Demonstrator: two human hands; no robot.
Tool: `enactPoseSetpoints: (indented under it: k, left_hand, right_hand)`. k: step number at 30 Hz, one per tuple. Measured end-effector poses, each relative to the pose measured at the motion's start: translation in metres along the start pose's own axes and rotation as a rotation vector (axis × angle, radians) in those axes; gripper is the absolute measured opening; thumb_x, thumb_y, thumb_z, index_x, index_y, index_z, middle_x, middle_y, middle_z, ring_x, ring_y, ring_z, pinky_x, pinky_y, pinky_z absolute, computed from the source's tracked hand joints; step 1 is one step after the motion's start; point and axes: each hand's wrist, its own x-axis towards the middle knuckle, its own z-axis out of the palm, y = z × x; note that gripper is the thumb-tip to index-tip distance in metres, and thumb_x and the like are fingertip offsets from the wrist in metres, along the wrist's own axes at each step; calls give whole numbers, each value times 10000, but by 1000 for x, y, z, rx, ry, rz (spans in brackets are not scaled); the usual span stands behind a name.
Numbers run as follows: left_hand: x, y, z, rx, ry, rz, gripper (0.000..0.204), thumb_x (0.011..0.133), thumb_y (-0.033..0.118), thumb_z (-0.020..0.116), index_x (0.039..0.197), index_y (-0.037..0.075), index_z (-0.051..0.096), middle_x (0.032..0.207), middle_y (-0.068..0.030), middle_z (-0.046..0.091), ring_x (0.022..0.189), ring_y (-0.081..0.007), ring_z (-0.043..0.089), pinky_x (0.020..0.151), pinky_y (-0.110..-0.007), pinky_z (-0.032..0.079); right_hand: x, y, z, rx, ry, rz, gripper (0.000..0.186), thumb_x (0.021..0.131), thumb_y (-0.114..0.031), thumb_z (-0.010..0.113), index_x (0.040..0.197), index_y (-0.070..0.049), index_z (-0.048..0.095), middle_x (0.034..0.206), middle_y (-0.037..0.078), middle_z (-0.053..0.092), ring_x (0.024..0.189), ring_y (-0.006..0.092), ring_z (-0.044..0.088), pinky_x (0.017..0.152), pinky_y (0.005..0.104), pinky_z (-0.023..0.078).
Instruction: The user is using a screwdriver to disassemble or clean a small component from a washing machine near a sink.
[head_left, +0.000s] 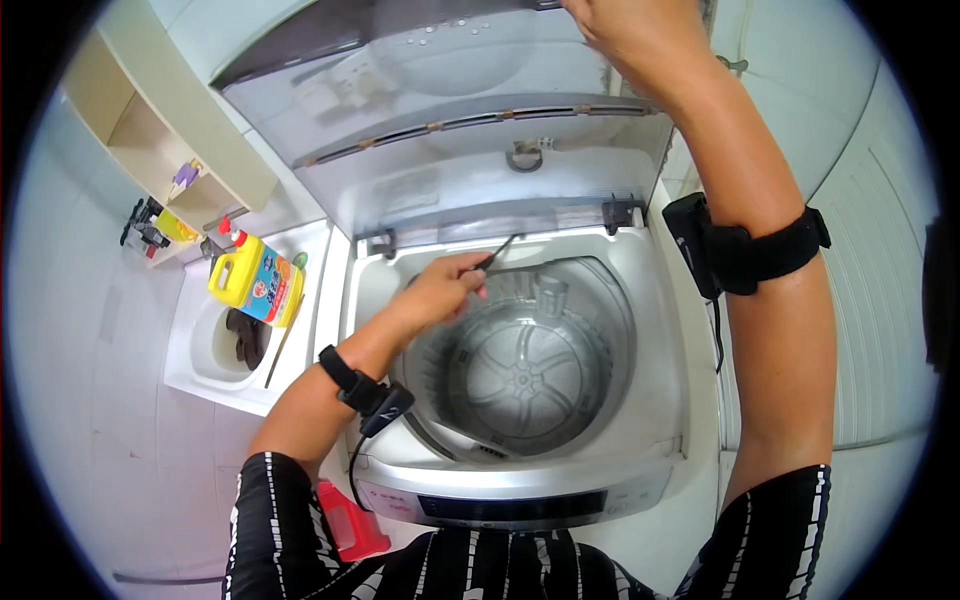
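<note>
Well to the left of our left hand, we see the shelf [125, 120] mounted up high, and below it the white sink [230, 393], with a yellow bottle [236, 279] standing on it and a dark cloth [247, 340] lying in its basin. Nearer us, below and left of that same hand, sits a red plastic piece [355, 525], partly covered by our sleeve. Our left hand [447, 288] is closed, thumb and fingers pinching a slim dark tool [500, 252] that points up and right from the grip, over the back edge of the washer's opening. Just below and right of this grip lies the bare metal drum [523, 378], inside the washer [662, 365]; above the grip stands the raised lid [430, 190]. Farthest up and right, our right hand [635, 30] is at the lid's upper edge; its fingers run out of view, so we cannot tell how tightly they hold it.
</note>
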Motion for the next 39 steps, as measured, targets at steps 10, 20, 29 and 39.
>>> enactPoseSetpoints:
  k: [10, 20, 29, 39]
  left_hand:
    - [-27, -24, -33, -98, 82, -42, 411, 925, 149, 480, 1334, 114, 454, 820, 5, 557, 490, -51, 386, 393, -184, 277]
    - [-12, -14, -3, -79, 99, 13, 427, 919, 157, 482, 1344, 121, 447, 817, 12, 564, 499, -51, 397, 405, -169, 292]
    - [-5, -6, 6, -60, 13, -2, 418, 923, 157, 482, 1337, 110, 454, 822, 17, 561, 504, -58, 402, 424, -183, 320]
    - [-10, -6, -11, -38, 38, -49, 416, 928, 160, 485, 1340, 113, 447, 834, 1, 568, 492, -47, 382, 393, -177, 278]
  right_hand:
    - [0, -6, -1, -25, -26, 30, 426, 785, -145, 636, 1199, -122, 540, 1028, 95, 547, 1046, 264, 491, 930, 395, 335]
    - [0, -8, -4, -9, -49, 34, 432, 784, -139, 637, 1203, -123, 536, 1036, 96, 545, 1045, 263, 490, 931, 401, 333]
    - [-1, -7, -7, -9, -60, 34, 437, 797, -150, 625, 1221, -112, 525, 1048, 94, 552, 1064, 256, 484, 946, 396, 318]
    - [-5, 0, 1, 32, 12, 13, 427, 795, -154, 626, 1211, -113, 535, 1058, 96, 552, 1080, 257, 480, 957, 400, 308]
